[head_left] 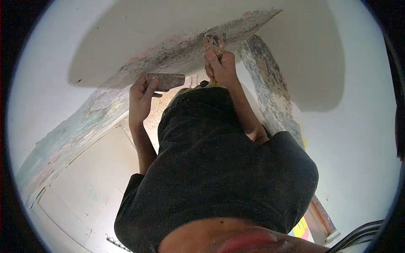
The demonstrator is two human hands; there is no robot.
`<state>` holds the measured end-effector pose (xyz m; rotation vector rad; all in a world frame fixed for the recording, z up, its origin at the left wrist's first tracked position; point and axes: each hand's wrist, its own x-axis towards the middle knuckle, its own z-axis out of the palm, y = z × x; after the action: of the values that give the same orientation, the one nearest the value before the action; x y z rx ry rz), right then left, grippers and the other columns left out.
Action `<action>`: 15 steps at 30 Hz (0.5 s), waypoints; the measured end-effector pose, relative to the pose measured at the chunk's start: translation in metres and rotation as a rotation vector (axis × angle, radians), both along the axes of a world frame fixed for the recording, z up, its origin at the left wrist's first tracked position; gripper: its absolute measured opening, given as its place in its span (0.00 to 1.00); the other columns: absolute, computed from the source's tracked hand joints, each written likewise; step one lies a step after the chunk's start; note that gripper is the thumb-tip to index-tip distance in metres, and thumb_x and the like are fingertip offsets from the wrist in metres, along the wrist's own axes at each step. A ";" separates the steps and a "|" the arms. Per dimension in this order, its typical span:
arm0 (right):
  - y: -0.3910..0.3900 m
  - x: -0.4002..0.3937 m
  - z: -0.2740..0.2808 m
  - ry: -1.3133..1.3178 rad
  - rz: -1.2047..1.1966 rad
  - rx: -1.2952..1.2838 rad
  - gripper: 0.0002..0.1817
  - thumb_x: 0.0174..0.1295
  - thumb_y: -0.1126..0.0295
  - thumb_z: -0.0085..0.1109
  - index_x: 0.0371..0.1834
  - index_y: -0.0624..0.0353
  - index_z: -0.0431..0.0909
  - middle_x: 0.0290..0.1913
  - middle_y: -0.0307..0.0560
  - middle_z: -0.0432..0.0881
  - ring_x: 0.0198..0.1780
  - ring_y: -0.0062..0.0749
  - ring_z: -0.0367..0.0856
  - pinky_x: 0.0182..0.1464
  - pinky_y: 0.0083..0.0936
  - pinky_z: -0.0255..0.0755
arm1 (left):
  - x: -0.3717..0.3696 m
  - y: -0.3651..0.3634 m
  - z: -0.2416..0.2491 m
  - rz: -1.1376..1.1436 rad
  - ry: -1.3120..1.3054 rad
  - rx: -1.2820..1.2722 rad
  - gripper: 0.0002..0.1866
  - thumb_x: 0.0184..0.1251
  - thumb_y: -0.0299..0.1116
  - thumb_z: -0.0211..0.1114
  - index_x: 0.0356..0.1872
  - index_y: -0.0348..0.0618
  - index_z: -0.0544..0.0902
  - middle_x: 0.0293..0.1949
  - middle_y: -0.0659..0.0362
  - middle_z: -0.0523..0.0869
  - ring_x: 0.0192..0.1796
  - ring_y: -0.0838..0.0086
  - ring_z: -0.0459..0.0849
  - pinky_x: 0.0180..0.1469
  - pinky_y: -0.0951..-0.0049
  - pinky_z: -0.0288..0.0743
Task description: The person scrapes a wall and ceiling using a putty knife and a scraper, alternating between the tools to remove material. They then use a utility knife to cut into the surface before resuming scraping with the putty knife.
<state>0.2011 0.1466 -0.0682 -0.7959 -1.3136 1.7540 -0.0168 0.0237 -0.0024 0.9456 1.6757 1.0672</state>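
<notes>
My left hand (141,99) grips a flat, rectangular, grey-brown stained piece (171,82), with my thumb across its face; it looks like a broad scraper blade. Higher up and to the right, my right hand (221,69) is closed around a putty knife (215,43) whose blade is blotched with dried material. The blade's far edge is at a rough, patchy strip of wall (168,52), where bare grey and bits of pink show; whether it touches cannot be made out. Most of the putty knife's handle is hidden by my fingers.
A second rough strip (268,78) runs down the right side. Smooth white wall (354,139) surrounds both. A pale panel (90,177) stands at lower left, with small hooks (116,242) below. A brown-framed opening (322,215) and dark cables (363,232) are at lower right.
</notes>
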 end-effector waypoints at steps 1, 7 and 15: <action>0.000 0.002 0.004 0.093 0.051 -0.089 0.19 0.74 0.63 0.47 0.22 0.58 0.69 0.12 0.37 0.67 0.11 0.18 0.64 0.12 0.20 0.58 | -0.002 0.000 -0.001 -0.005 -0.016 0.004 0.11 0.73 0.35 0.58 0.37 0.35 0.75 0.34 0.55 0.84 0.38 0.70 0.87 0.36 0.73 0.80; -0.004 0.001 -0.004 0.359 0.169 -0.304 0.20 0.72 0.60 0.50 0.23 0.60 0.70 0.11 0.37 0.66 0.10 0.21 0.64 0.12 0.22 0.60 | -0.007 0.003 -0.007 -0.026 0.022 0.006 0.10 0.72 0.35 0.58 0.36 0.37 0.75 0.30 0.59 0.80 0.34 0.76 0.82 0.36 0.73 0.81; -0.002 -0.003 -0.013 0.132 0.041 -0.138 0.20 0.71 0.60 0.52 0.21 0.59 0.70 0.12 0.38 0.68 0.10 0.20 0.64 0.11 0.22 0.59 | -0.004 0.004 -0.005 0.001 -0.020 -0.028 0.10 0.72 0.35 0.58 0.36 0.38 0.75 0.33 0.60 0.79 0.35 0.78 0.79 0.35 0.75 0.81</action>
<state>0.1981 0.1449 -0.0809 -0.7200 -1.1387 1.9121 -0.0209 0.0276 -0.0071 0.9139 1.6708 1.0480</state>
